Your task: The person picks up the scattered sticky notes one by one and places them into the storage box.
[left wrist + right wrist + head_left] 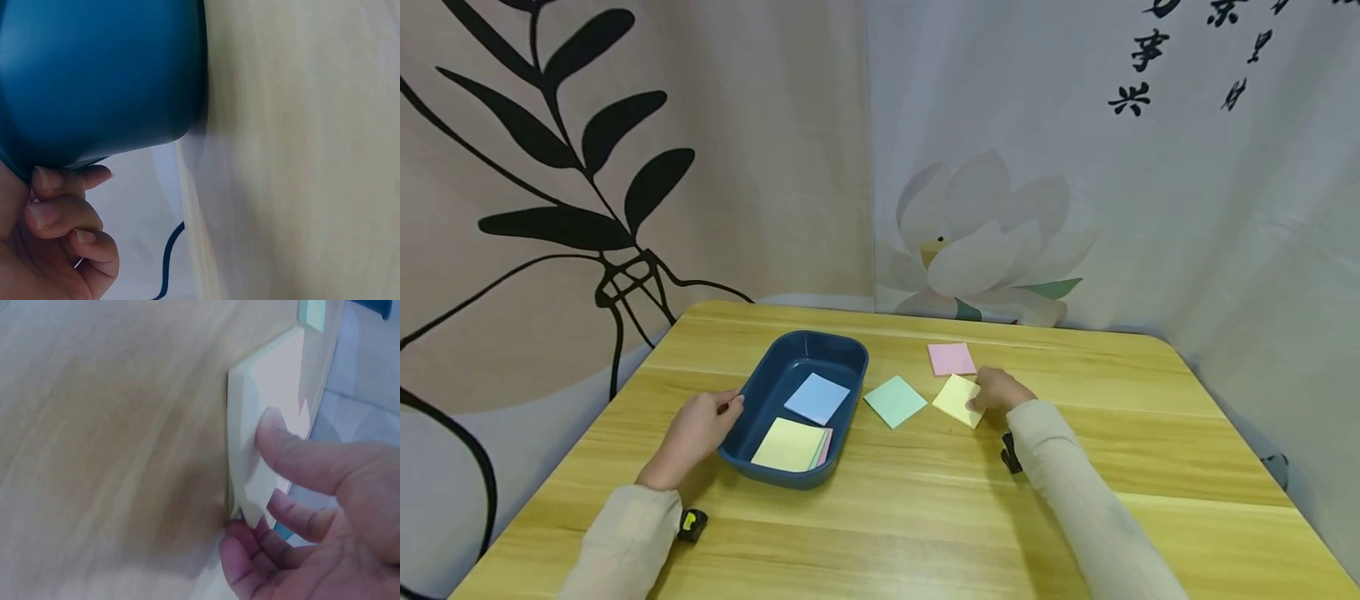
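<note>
Tray sits on the table. L hand is at tray's left rim, pinching it w/ fingertips; thumb contact is mostly hidden in the L wrist view. Other fingers curl in just outside the rim.

R hand is right of tray, pinching the yellow pad by its right side: thumb on top face, fingers at the edge, where a corner bends & the sheets part a bit. Can't tell if that pad is fully off the table.

Btw tray & yellow pad lies the green pad, just right of tray, turned diamond-wise, corner near the yellow one. Pink pad is further right of tray & a bit toward its far end, near yellow pad's far corner.

In tray: blue pad around the middle, tilted; 2nd yellow pad at the near end, w/ slivers of 2nd green pad & 2nd pink pad showing along its right side.

Beyond tray hangs a curtain, w/ leaf print to tray's left & lotus print to its right.
</note>
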Demonstrator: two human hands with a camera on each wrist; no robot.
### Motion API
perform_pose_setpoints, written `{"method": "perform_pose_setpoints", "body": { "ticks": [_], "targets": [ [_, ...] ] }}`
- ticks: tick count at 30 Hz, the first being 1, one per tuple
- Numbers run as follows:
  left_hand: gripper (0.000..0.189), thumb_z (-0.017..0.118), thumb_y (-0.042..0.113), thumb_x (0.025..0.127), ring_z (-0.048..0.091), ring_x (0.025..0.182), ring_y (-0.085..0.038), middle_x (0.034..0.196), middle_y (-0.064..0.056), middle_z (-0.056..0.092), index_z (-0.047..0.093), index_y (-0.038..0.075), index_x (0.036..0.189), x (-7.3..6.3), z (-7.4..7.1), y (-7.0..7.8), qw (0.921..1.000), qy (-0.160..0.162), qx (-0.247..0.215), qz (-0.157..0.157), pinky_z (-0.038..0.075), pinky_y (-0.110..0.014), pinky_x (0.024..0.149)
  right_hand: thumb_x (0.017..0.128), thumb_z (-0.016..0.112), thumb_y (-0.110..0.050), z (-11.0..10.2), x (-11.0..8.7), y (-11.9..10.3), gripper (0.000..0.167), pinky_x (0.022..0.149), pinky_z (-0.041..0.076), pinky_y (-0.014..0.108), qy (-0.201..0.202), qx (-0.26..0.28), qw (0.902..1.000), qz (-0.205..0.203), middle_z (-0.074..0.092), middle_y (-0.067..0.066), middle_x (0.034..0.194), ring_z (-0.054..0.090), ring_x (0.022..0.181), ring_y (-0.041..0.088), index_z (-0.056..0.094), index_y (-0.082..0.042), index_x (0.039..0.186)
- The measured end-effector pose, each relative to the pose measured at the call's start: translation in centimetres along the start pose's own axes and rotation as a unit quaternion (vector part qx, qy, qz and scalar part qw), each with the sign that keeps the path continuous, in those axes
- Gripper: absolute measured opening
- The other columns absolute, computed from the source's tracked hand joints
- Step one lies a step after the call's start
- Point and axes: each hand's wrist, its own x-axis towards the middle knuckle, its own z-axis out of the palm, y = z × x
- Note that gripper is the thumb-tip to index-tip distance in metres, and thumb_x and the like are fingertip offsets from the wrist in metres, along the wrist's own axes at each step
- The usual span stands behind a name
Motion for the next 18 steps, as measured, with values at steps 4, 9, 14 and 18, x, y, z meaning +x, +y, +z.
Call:
{"method": "perform_pose_setpoints", "body": {
  "ticks": [4,9,14,18],
  "targets": [
    [0.042,0.048,0.020,0.100,0.037,0.045,-0.013,0.054,-0.002,0.042,0.055,-0.008,0.130,0.06,-0.09,0.02,1.0000,0.000,0.001,0.002,0.033,-0.026,0.042,0.086,0.072,-0.015,-0.13,0.24,0.48,0.025,0.069,0.044,0.031,-0.012,0.008,0.9999,0.004,0.056,0.012,0.083,0.049,0.080,0.024,0.062,0.007,0.093],
    [0.042,0.047,0.020,0.100,0.037,0.044,-0.013,0.054,-0.001,0.041,0.054,-0.008,0.131,0.13,-0.05,-0.20,1.0000,-0.003,0.002,0.001,0.033,-0.025,0.042,0.083,0.073,-0.013,0.18,0.36,0.75,0.019,0.061,0.034,0.026,0.000,0.018,0.9998,-0.001,0.045,0.003,0.070,0.039,0.072,0.019,0.061,-0.001,0.076],
    [0.043,0.047,0.020,0.100,0.037,0.045,-0.013,0.055,-0.002,0.042,0.054,-0.009,0.130,0.11,0.08,-0.38,1.0000,-0.002,0.003,0.003,0.033,-0.026,0.042,0.082,0.074,-0.008,0.38,0.18,0.55,0.026,0.064,0.039,0.028,0.018,0.046,0.9988,-0.001,0.051,0.009,0.082,0.045,0.072,0.019,0.057,0.006,0.094],
    [0.043,0.047,0.020,0.100,0.037,0.045,-0.013,0.055,-0.002,0.043,0.054,-0.009,0.130,0.23,0.09,-0.33,1.0000,0.000,0.003,0.003,0.033,-0.026,0.042,0.082,0.074,-0.007,0.19,-0.01,0.46,0.037,0.073,0.043,0.033,0.027,0.054,0.9982,-0.006,0.056,0.015,0.095,0.048,0.081,0.023,0.052,0.009,0.107]
  ]
}}
